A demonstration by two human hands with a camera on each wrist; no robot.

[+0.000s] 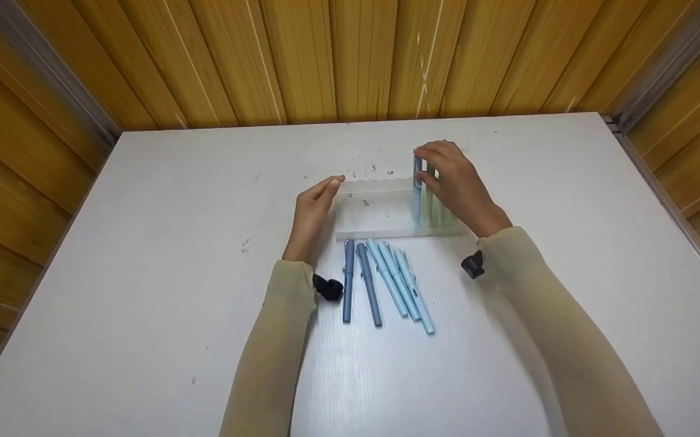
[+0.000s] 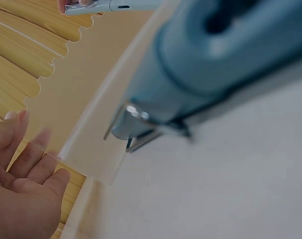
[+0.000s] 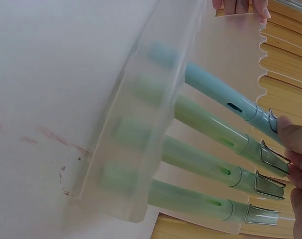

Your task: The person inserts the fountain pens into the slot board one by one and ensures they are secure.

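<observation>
Light-blue and slim, the capped plastic pen (image 1: 417, 199) stands long axis upright in the frosted plastic rack (image 1: 374, 233), just left of three pale-green capped pens (image 3: 203, 160), its top pinched by the nearer right hand (image 1: 458, 185) while the left hand (image 1: 312, 212) grips the rack's left corner.

We see two slate-blue pens (image 1: 348, 285) at the near left, three pale sky-blue pens (image 1: 387, 278) to their right, and one light-blue pen (image 1: 416, 205) farther away beside three soft-green pens (image 3: 203, 163) with silvery clips (image 3: 262, 215). We find the holder (image 1: 374, 233) frosted and translucent, the table (image 1: 144, 273) white with dark specks, the wall (image 1: 362, 60) golden-brown with streaky woodgrain, the sleeves (image 1: 265, 346) khaki, the wrist cameras (image 1: 329, 289) black
</observation>
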